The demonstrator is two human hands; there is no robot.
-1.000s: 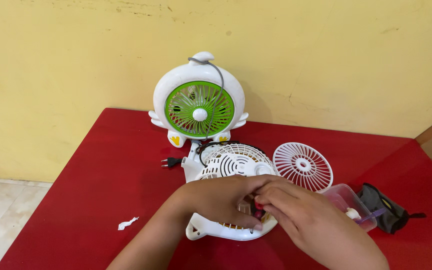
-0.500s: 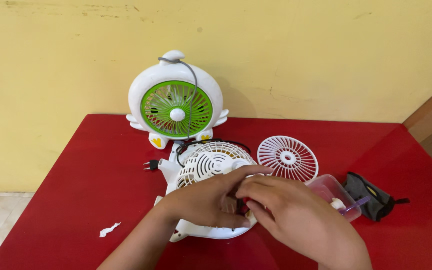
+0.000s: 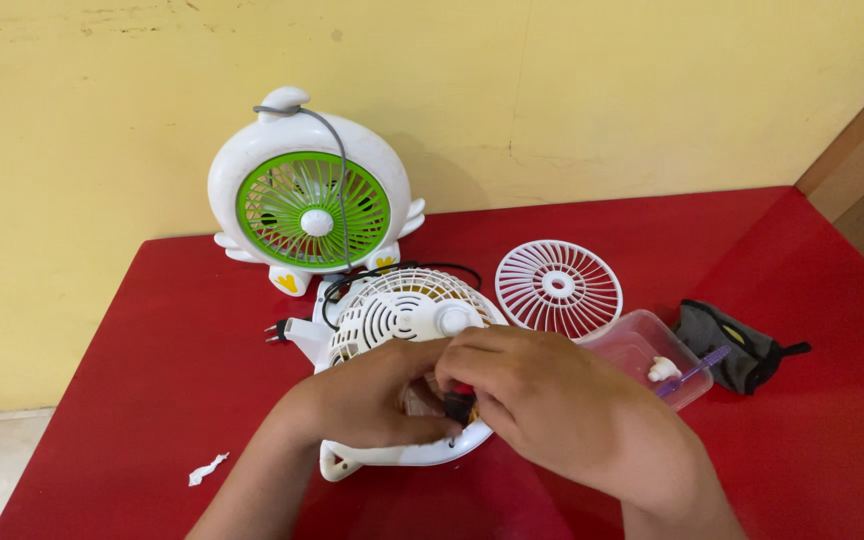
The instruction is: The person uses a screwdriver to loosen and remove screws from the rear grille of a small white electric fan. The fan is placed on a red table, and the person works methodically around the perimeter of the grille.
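A white fan body (image 3: 392,310) lies flat on the red table (image 3: 182,350), its vented back face up with a round knob. My left hand (image 3: 372,395) rests on its near half, fingers curled over the rim. My right hand (image 3: 542,400) meets it from the right, fingertips pinching a small red and black part (image 3: 459,400) at the fan's edge. Most of that part is hidden by my fingers.
A white and green fan (image 3: 312,205) stands upright at the back by the yellow wall. A loose white grille (image 3: 558,287) lies to the right, then a clear plastic box (image 3: 647,360) and a dark pouch (image 3: 732,345). A black plug (image 3: 277,330) and a paper scrap (image 3: 204,468) lie left.
The view has swung right and tilted, so everything sits further left in the frame. My hands stay pressed together on the fan's near edge, fingers shifting slightly.
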